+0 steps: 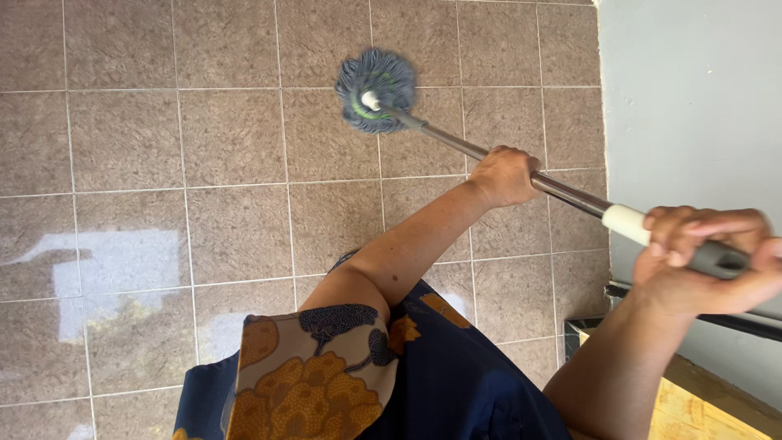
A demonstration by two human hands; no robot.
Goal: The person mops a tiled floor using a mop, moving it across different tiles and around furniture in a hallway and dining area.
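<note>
A floor of brown speckled square tiles (228, 138) lay under you, with pale patches of reflected light at the left. Far out on it rested the round grey string mop head (375, 90), its silver metal pole (489, 155) slanting back to the right. Your left hand (505, 175) was clenched around the pole's middle. Farther right, near the grey wall (692, 98), your right hand (707, 261) gripped the dark handle end, fingers wrapped tight just past the white collar (626, 222).
</note>
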